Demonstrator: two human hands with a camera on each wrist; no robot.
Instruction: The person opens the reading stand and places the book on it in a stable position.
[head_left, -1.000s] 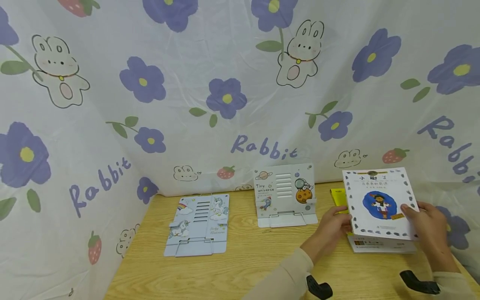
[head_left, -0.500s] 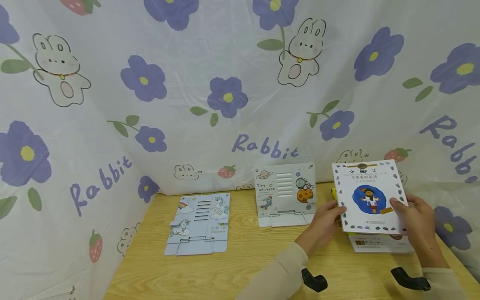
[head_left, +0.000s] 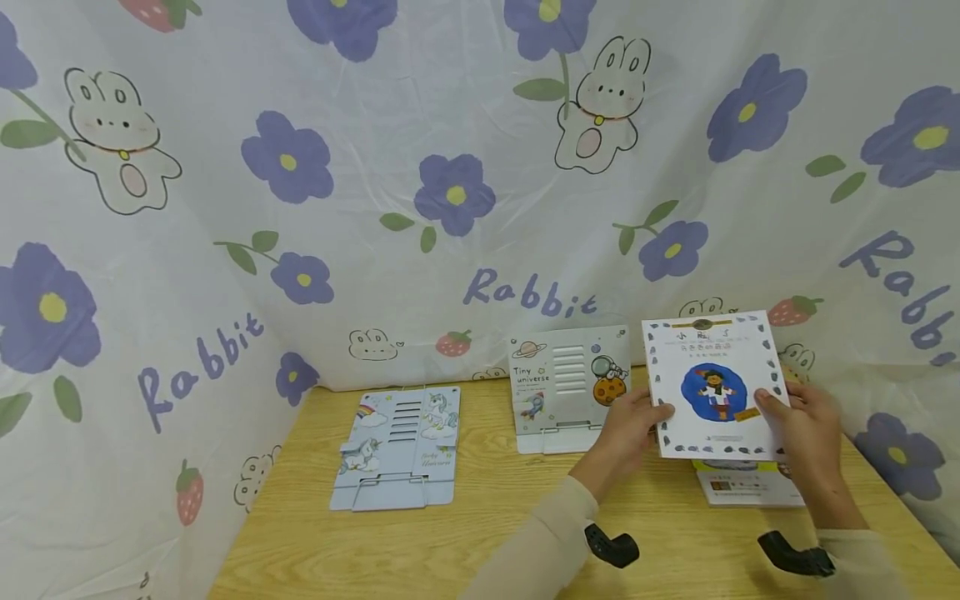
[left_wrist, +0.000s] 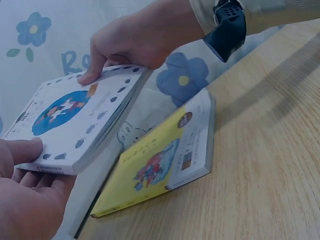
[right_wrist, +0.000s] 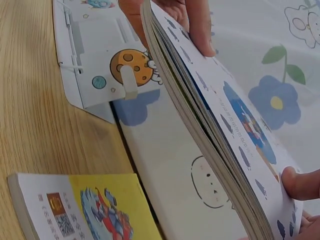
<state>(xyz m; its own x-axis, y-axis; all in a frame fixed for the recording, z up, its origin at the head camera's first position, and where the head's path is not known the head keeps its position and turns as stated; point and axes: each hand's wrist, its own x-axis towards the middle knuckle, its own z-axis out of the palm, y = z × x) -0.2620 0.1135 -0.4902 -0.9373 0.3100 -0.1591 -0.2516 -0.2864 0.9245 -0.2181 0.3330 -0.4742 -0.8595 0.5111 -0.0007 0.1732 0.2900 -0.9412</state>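
Both hands hold a white paperback book [head_left: 690, 350] with a blue round picture on its cover, raised above the table. My left hand [head_left: 632, 425] grips its left edge, thumb on the cover and fingers beneath, as the left wrist view shows. On the opposite edge, my right hand [head_left: 810, 433] pinches it with the thumb over the cover. Below it lies a yellow-and-white book [left_wrist: 160, 155], partly covered by the raised book in the head view. Page edges of the white book face the right wrist camera, pressed nearly closed.
A grey book stand [head_left: 570, 392] printed "Tiny universe" stands at the table's back, just left of the left hand. Farther left is a light-blue unicorn book stand [head_left: 397, 450]. A rabbit-and-flower curtain [head_left: 375, 250] hangs behind the wooden table [head_left: 495, 533].
The white book has been lifted up and carried left by both hands, away from over the yellow-and-white book, which shows more of itself below. Both book stands have stayed put.
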